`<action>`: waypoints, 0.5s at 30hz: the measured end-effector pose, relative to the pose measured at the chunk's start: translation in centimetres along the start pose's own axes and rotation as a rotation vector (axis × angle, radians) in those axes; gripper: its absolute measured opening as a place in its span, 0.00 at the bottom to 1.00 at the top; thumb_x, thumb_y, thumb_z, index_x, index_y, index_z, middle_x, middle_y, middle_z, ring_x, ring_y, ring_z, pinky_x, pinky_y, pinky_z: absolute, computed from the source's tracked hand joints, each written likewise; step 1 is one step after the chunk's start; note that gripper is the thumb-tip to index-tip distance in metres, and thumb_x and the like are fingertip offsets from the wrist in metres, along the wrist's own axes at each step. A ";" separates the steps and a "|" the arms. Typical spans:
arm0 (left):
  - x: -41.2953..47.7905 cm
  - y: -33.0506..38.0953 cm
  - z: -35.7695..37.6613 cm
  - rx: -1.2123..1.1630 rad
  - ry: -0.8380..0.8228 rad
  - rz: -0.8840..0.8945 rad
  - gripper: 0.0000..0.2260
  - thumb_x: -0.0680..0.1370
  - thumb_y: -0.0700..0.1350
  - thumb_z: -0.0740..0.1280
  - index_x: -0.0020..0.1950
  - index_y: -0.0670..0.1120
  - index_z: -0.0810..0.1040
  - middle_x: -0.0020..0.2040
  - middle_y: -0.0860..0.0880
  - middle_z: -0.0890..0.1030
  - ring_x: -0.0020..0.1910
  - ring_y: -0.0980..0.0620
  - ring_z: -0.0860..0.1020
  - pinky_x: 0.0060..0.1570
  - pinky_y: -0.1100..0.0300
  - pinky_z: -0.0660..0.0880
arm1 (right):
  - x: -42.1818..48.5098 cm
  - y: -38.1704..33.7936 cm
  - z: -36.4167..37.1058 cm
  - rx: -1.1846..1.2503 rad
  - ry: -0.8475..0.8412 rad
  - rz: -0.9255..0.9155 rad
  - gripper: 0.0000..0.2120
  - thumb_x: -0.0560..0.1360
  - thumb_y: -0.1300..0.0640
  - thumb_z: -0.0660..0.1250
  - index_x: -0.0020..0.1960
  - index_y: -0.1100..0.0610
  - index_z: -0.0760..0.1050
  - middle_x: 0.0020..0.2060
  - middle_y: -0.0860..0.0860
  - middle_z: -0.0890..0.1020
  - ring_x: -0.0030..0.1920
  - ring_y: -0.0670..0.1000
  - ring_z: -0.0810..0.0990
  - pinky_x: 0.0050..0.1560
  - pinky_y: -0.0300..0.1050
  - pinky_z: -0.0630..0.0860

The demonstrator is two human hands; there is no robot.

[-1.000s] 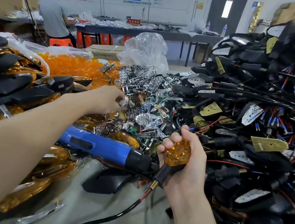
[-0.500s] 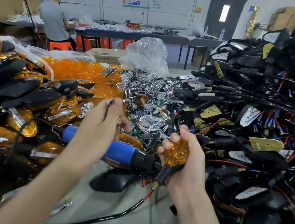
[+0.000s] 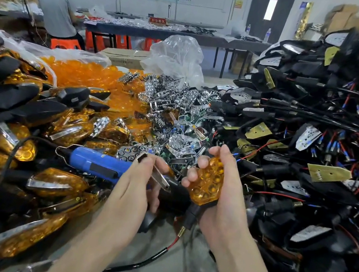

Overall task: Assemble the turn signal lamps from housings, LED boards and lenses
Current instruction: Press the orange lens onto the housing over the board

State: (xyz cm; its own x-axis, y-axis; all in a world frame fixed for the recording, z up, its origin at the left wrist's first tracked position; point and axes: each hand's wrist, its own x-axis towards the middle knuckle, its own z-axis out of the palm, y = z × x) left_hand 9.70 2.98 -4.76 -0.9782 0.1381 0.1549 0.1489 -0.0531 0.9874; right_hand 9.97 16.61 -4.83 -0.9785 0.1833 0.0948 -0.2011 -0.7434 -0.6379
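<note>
I hold an amber lamp (image 3: 207, 184) in my right hand (image 3: 225, 199) and a small metal piece (image 3: 161, 179) in my left hand (image 3: 134, 188).
My right fingers curl around the lamp; its glossy orange lens has a honeycomb pattern, and the black stem and cable (image 3: 152, 258) hang below my palm. My left fingers pinch the thin shiny metal piece, which is blurred and partly hidden by my thumb, above a blue plastic screwdriver (image 3: 97, 161).
</note>
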 end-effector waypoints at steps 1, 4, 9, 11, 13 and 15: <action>-0.4 0.0 -0.1 0.019 -0.001 0.039 0.18 0.84 0.50 0.52 0.42 0.49 0.77 0.29 0.49 0.67 0.29 0.49 0.67 0.31 0.55 0.70 | 0.0 0.0 0.0 -0.006 0.000 -0.003 0.10 0.74 0.45 0.68 0.37 0.48 0.81 0.31 0.49 0.76 0.26 0.49 0.74 0.28 0.43 0.74; -0.7 -0.1 -0.3 -0.046 -0.042 0.027 0.13 0.82 0.52 0.57 0.46 0.48 0.78 0.31 0.49 0.65 0.29 0.51 0.66 0.27 0.59 0.68 | 0.0 0.0 0.0 -0.022 0.005 0.000 0.15 0.80 0.48 0.64 0.36 0.48 0.81 0.31 0.49 0.75 0.27 0.49 0.74 0.28 0.43 0.75; -0.8 -0.1 -0.1 -0.036 -0.077 0.067 0.11 0.83 0.45 0.59 0.48 0.52 0.80 0.33 0.49 0.75 0.29 0.51 0.72 0.27 0.58 0.70 | -0.1 0.1 -0.1 -0.023 0.015 0.015 0.14 0.81 0.49 0.62 0.40 0.50 0.80 0.32 0.49 0.76 0.27 0.49 0.74 0.28 0.43 0.75; -0.8 0.0 -0.1 -0.041 -0.076 0.095 0.08 0.82 0.44 0.62 0.49 0.52 0.80 0.35 0.50 0.79 0.30 0.52 0.74 0.27 0.60 0.72 | -0.1 0.0 -0.1 -0.025 0.027 0.026 0.10 0.81 0.49 0.63 0.44 0.52 0.77 0.32 0.49 0.76 0.27 0.49 0.74 0.28 0.43 0.75; -0.7 0.0 -0.2 -0.046 -0.066 0.115 0.06 0.79 0.45 0.64 0.50 0.53 0.81 0.36 0.49 0.80 0.31 0.52 0.75 0.27 0.60 0.72 | -0.1 -0.1 -0.1 -0.023 0.039 0.018 0.09 0.78 0.48 0.65 0.45 0.53 0.76 0.32 0.49 0.76 0.27 0.49 0.74 0.28 0.43 0.75; -0.6 0.0 -0.3 -0.077 -0.042 0.123 0.08 0.80 0.43 0.64 0.49 0.53 0.81 0.36 0.48 0.80 0.31 0.51 0.75 0.28 0.60 0.73 | -0.1 -0.1 -0.1 -0.026 0.046 0.006 0.09 0.75 0.48 0.66 0.46 0.54 0.75 0.31 0.50 0.75 0.27 0.50 0.74 0.28 0.43 0.75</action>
State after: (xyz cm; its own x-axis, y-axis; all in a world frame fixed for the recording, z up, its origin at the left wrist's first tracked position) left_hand 10.24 2.59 -4.88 -0.9463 0.1668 0.2770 0.2538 -0.1474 0.9559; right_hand 10.08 16.73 -4.90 -0.9763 0.2089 0.0558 -0.1933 -0.7275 -0.6583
